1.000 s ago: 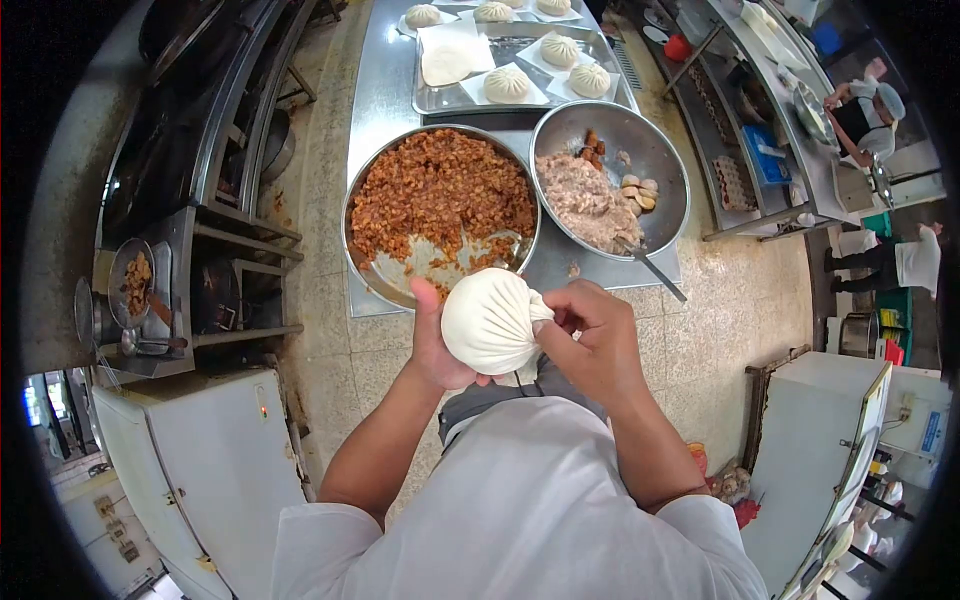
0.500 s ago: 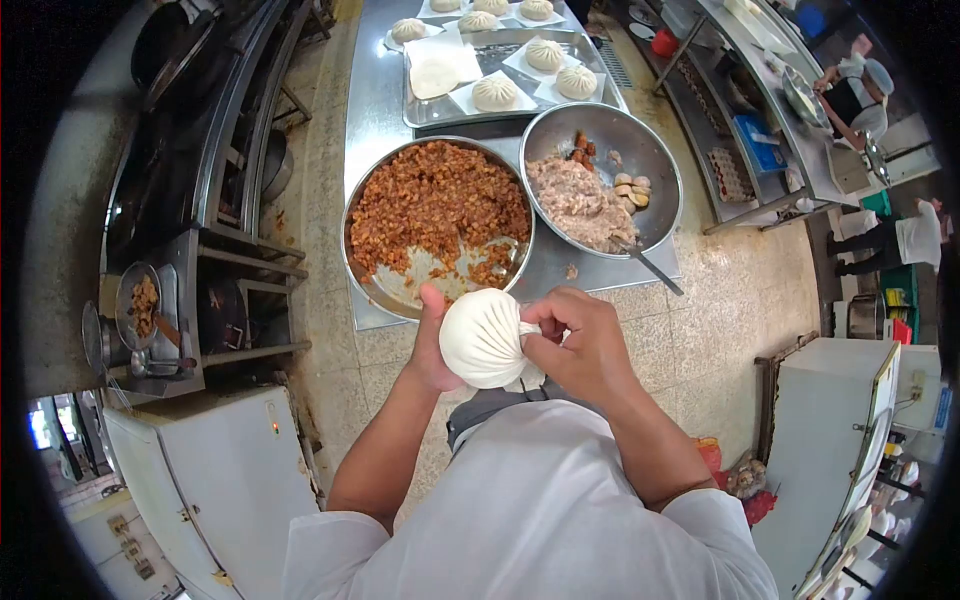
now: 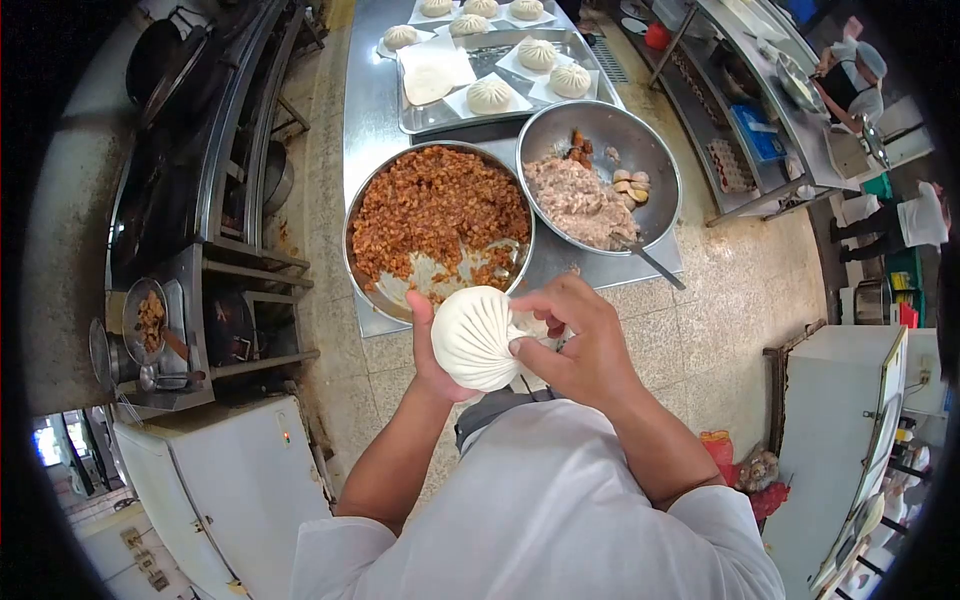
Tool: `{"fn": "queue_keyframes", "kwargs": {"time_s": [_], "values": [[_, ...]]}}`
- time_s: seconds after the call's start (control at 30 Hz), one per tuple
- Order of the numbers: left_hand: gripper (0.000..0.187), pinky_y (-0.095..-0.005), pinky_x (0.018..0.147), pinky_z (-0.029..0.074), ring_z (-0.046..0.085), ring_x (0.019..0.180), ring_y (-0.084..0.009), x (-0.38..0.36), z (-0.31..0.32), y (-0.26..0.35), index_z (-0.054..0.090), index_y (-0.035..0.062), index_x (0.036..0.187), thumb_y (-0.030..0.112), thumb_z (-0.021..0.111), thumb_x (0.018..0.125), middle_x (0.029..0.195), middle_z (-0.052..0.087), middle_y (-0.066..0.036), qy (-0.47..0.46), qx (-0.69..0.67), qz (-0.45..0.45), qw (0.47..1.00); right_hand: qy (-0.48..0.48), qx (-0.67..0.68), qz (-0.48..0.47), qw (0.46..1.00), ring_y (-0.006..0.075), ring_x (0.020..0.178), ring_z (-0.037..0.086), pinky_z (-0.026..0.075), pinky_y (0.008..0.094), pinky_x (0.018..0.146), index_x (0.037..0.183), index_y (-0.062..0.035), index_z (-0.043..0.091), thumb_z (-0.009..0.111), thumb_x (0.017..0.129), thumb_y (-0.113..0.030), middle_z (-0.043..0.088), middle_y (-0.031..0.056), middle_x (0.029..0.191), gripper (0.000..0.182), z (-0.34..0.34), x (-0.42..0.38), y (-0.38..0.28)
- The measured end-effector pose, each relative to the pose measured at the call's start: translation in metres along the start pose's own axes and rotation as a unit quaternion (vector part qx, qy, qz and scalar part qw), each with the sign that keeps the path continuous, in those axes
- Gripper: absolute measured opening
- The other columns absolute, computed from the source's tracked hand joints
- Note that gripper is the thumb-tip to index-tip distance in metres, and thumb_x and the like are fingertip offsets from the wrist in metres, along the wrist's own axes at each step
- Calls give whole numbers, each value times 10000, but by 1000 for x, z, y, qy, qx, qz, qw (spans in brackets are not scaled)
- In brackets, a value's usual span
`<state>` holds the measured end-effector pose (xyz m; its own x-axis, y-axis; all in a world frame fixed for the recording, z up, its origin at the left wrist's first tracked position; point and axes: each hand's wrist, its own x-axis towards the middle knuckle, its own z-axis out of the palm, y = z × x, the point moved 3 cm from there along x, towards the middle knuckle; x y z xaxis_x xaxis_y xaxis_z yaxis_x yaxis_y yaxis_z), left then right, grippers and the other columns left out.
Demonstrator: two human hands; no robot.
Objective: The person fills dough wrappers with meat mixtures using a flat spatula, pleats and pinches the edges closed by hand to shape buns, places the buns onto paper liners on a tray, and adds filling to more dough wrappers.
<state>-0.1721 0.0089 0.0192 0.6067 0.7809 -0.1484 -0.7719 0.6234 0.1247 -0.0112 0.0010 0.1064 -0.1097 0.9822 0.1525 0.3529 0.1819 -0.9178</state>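
Observation:
A round white pleated bun rests in my left hand, whose fingers curl beneath it with the thumb up along its left side. My right hand is at the bun's right side, thumb and fingers on the gathered dough there. Just beyond the hands stands a wide pan of reddish-brown chopped filling. To its right, a steel bowl holds pale minced meat, several round pieces and a utensil with its handle over the rim.
Behind the pans, a metal tray carries pleated buns on paper squares and a flat dough round. More buns sit farther back on the steel table. Stove and shelves line the left. Two people stand at far right, beyond a metal rack.
The fingers of my right hand have spread slightly at the gathered dough, and the bun is turned a little in my left hand. The view has shifted slightly.

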Motion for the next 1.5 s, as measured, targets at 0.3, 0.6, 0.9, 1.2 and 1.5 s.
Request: {"fn": "queue_keyframes", "kwargs": {"time_s": [0.3, 0.6, 0.9, 1.2, 1.5], "values": [[1010, -459, 916, 540, 656, 1072, -321, 3, -12, 0, 571, 11, 1292, 872, 356, 810, 1229, 639, -179, -4, -9, -1, 1000, -51, -19, -8, 999, 265, 882, 582, 476, 356, 780, 1008, -45, 710, 748, 727, -74, 561, 114, 977, 285, -1, 1, 8], [1054, -464, 943, 516, 618, 1121, -294, 7, -16, 14, 470, 51, 1389, 897, 331, 777, 1259, 605, -156, 38, 120, -41, 991, -89, -30, 61, 994, 264, 766, 622, 490, 380, 708, 860, -28, 656, 714, 731, -61, 601, 98, 773, 145, 2, 11, 15], [1128, -350, 452, 537, 692, 699, -233, -9, -14, 31, 468, 97, 1412, 955, 202, 730, 1138, 663, -111, 68, 237, -152, 957, -109, -182, -230, 950, 306, 683, 627, 511, 416, 623, 823, -47, 649, 731, 756, -74, 632, 101, 719, 109, 3, 11, -2], [1054, -471, 804, 557, 650, 1055, -264, -8, -5, 13, 498, 99, 1387, 920, 228, 786, 1237, 629, -110, 54, 121, -69, 989, -74, -150, -169, 971, 328, 756, 609, 496, 414, 666, 951, -25, 636, 698, 774, -35, 614, 132, 800, 188, 20, 12, -1], [999, -447, 951, 505, 600, 1147, -256, -3, 6, 6, 470, 89, 1392, 881, 247, 827, 1287, 591, -111, 40, 58, -2, 997, -60, -129, -145, 979, 363, 804, 586, 505, 429, 718, 977, 25, 617, 676, 740, -12, 586, 172, 844, 247, 18, 7, -36]]}}
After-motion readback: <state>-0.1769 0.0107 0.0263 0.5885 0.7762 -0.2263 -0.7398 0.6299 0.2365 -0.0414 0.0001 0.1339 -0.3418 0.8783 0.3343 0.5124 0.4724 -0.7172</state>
